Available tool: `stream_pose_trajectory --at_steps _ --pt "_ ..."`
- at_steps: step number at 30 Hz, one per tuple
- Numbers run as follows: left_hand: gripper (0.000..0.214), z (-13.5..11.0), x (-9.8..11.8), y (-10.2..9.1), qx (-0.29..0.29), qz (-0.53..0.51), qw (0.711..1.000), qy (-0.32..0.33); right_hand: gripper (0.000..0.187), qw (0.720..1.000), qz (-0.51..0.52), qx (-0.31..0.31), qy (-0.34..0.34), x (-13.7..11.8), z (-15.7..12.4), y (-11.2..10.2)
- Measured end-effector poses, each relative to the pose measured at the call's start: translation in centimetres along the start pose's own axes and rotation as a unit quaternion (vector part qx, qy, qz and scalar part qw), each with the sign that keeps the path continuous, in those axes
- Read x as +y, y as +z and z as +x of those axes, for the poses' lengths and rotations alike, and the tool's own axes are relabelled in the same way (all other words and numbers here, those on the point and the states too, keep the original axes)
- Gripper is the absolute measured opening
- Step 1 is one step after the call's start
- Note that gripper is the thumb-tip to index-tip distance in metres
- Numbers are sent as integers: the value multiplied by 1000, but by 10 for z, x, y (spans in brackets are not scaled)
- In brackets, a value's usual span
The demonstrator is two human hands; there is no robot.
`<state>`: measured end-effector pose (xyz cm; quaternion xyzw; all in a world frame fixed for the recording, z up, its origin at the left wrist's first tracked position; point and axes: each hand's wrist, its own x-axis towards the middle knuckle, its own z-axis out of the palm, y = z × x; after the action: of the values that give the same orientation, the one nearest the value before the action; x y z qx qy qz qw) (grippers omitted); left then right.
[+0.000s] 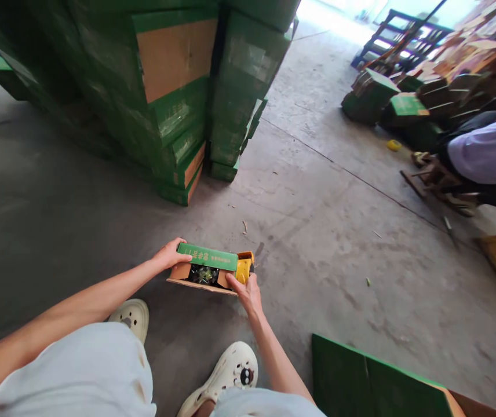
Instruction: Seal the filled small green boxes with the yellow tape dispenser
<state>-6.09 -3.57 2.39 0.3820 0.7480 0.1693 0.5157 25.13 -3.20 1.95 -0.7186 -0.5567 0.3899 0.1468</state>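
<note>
Low over the floor between my feet is an open green cardboard box (208,258), with one green flap folded over and brown inner flaps. Through the gap shows something dark and shiny, like plastic film, with a little green in it. My left hand (173,253) grips the box's left end, thumb on the top flap. At the right end, my right hand (248,292) is closed around a yellow-orange tape dispenser (243,270), its thumb resting against a brown flap. The fingers under the dispenser are partly hidden.
Tall stacks of green boxes (178,110) stand ahead on the left. A large green carton (374,376) lies at bottom right. On the right, a person (487,153) sits low beside piled boxes (408,107). A yellow tape roll (394,145) lies on the concrete floor.
</note>
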Motion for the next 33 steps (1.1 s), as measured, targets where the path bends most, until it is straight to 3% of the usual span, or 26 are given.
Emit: stream_pose_trajectory --at_steps 2,4,8,12,14,18,22,23,25,27,33 --pt "64 7 -5 -2 7 21 999 24 55 999 33 29 14 -3 -2 -7" --pt "64 12 -9 -3 9 23 999 32 55 995 27 91 -16 -7 -6 -14" --pt "66 17 -13 -5 16 33 998 44 58 961 -70 186 -193 -17 -19 -15" --pt "64 16 -11 -7 32 59 995 67 48 886 -154 171 -403 -26 -26 0" --pt "66 15 -11 -6 33 50 996 66 49 862 -186 141 -451 -30 -26 6" --pt "65 14 -11 -6 36 19 997 66 53 863 -229 53 -446 -39 -22 4" --pt "65 14 -13 -5 24 13 997 73 40 840 -291 -56 -454 -46 -18 -12" --pt "65 15 -13 -5 21 14 997 76 43 835 -299 -75 -456 -47 -18 -15" --pt "65 15 -13 -5 18 21 996 79 68 827 -311 -103 -456 -51 -17 -19" --pt "64 16 -13 -6 21 30 996 81 81 820 -331 -113 -453 -56 -16 -17" --pt "60 16 -7 -8 24 58 995 84 60 827 -396 -70 -394 -73 -9 -4"
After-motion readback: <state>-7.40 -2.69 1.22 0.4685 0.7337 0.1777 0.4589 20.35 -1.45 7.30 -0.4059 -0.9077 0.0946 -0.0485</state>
